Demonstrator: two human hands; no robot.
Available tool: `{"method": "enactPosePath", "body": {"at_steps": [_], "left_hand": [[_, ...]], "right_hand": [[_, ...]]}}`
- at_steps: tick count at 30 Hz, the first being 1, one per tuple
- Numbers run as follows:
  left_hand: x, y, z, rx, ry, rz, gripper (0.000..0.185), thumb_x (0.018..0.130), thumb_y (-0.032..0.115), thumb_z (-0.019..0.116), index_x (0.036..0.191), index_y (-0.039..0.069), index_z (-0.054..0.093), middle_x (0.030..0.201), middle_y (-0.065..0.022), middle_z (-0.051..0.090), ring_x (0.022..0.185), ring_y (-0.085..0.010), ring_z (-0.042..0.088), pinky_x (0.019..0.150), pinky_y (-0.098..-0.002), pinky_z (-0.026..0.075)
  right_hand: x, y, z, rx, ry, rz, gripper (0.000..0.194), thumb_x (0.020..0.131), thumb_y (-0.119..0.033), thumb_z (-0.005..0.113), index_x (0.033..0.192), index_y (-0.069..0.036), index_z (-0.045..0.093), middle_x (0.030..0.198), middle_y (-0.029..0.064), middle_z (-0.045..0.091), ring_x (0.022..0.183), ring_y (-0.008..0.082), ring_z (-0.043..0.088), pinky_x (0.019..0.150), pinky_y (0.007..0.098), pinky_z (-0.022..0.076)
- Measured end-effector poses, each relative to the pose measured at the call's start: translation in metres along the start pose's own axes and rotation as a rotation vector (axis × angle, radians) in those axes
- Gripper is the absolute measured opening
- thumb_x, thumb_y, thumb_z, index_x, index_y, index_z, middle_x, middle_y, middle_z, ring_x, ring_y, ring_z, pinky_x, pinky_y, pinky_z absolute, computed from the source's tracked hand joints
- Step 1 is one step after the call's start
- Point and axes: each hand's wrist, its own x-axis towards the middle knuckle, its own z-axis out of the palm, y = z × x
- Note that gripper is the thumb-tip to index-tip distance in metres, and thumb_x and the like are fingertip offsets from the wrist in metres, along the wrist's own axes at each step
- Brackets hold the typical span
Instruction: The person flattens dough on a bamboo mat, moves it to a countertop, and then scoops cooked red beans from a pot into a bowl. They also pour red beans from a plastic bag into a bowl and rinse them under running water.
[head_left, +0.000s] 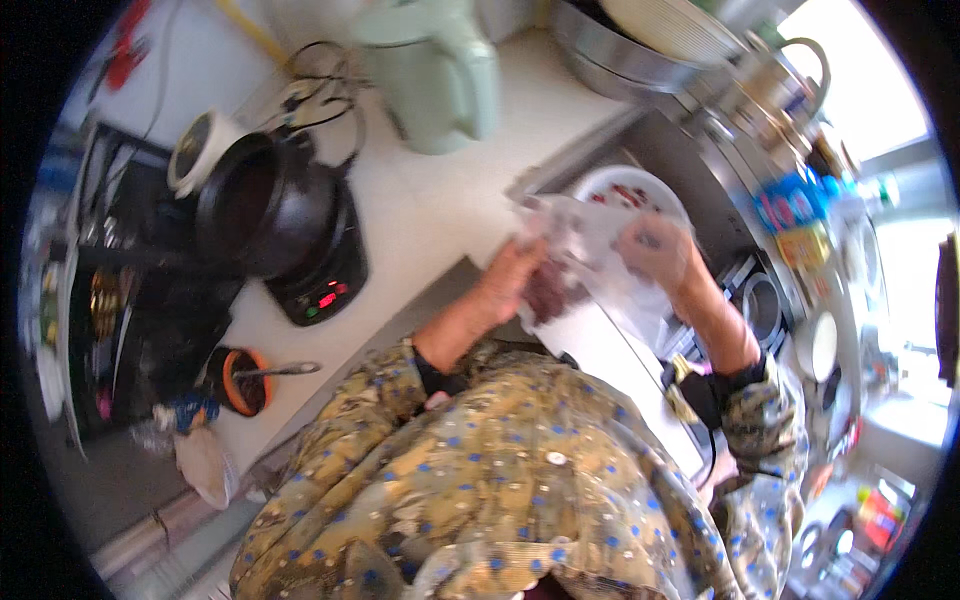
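A clear plastic bag (600, 240) with dark reddish-brown contents (553, 289) in its lower left part hangs between my hands at the sink's near edge. My left hand (517, 274) grips the bag's left side, close to the contents. Higher on the right, my right hand (656, 247) is closed on the thin, gathered plastic. Just beyond the bag, a white bowl (667, 191) stands in the sink, with small red pieces (630, 196) inside. Motion blur hides the fingertips and the bag's opening.
A black pot (255, 202) stands on a lit electric cooktop (319, 296) at left. Near it is an orange-rimmed bowl (262, 394) with a spoon (289, 369). A pale green pitcher (435, 82) stands behind the counter's middle. Metal basins (600, 64) sit beyond the sink (667, 139).
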Motion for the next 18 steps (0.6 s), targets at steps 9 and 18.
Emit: {"method": "enactPosePath", "body": {"at_steps": [9,18], "left_hand": [[0.040,0.048,0.005,-0.167,0.240,0.075,0.043,0.094,0.043,0.031,0.118,0.010,0.045,0.091,-0.0185,0.062,0.074,-0.0356,0.061,0.058,-0.0486,0.051],[0.145,0.059,-0.006,-0.177,0.435,0.448,0.040,0.098,0.031,0.026,0.122,0.001,0.038,0.117,-0.0172,0.050,0.101,-0.0307,0.054,0.087,-0.0454,0.045]], "right_hand": [[-0.009,0.026,-0.118,0.858,0.210,0.001,0.002,0.080,-0.005,0.060,0.080,-0.007,0.059,0.076,0.0034,0.057,0.062,0.0094,0.050,0.045,0.0202,0.0382],[0.088,0.204,-0.066,0.998,0.503,0.529,0.016,0.081,-0.010,0.056,0.096,-0.004,0.057,0.086,0.0077,0.057,0.075,0.0196,0.053,0.057,0.0303,0.0460]]}}
